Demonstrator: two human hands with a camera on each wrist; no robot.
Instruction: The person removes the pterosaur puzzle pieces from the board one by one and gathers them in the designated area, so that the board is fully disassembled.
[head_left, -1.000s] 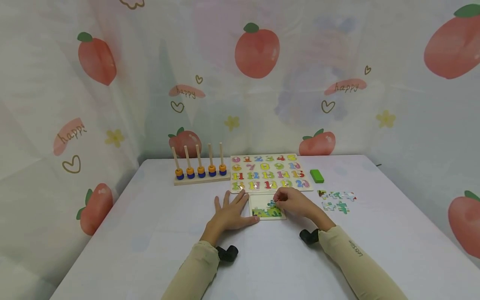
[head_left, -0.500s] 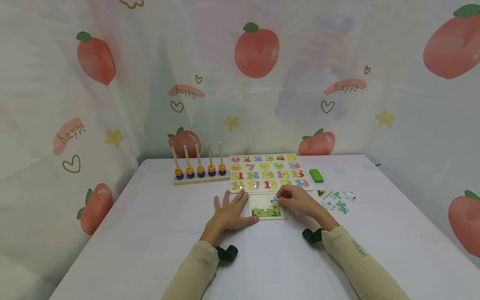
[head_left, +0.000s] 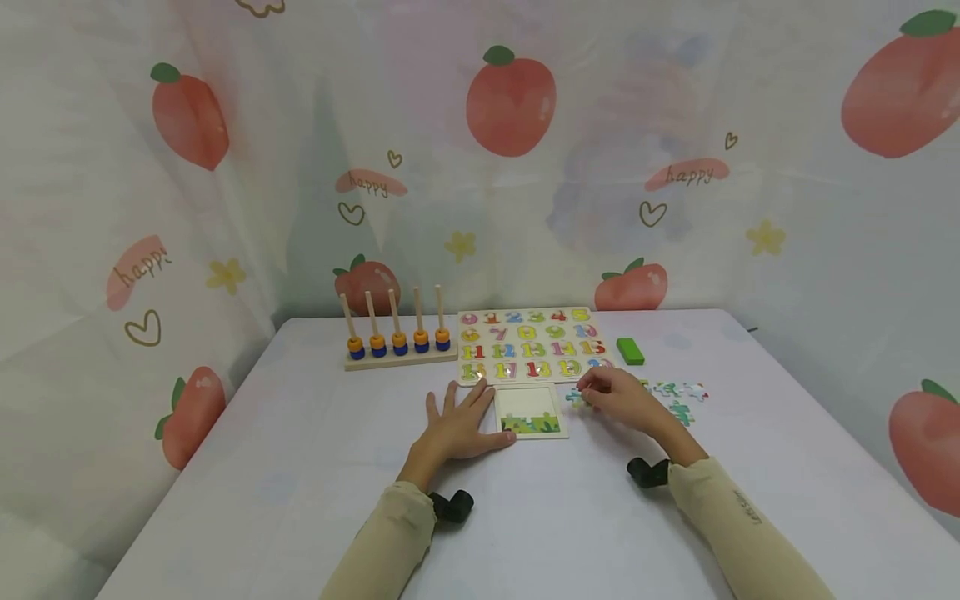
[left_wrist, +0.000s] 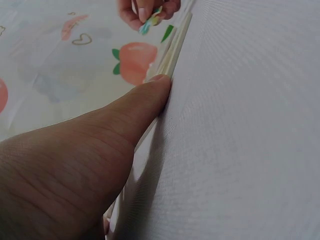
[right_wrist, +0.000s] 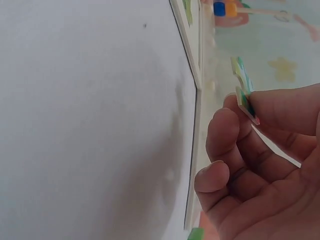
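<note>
- Right hand (head_left: pixel 622 398), pinching a flat teal jigsaw piece (right_wrist: pixel 244 96), has moved right of the square cream wooden tray (head_left: pixel 528 402).
- Left hand (head_left: pixel 456 432), spread, touches the tray.
- I judge: mid-fitting; next calls for realigning.

puzzle piece (right_wrist: pixel 244 103) partly hidden, sleeves (head_left: pixel 384 533) cut off

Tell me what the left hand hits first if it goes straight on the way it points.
Likely the number board, right ahead of the left hand; I can't tell whether they already touch.

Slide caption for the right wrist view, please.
The right hand pinches a jigsaw piece, puzzle frame and white table in view.
</note>
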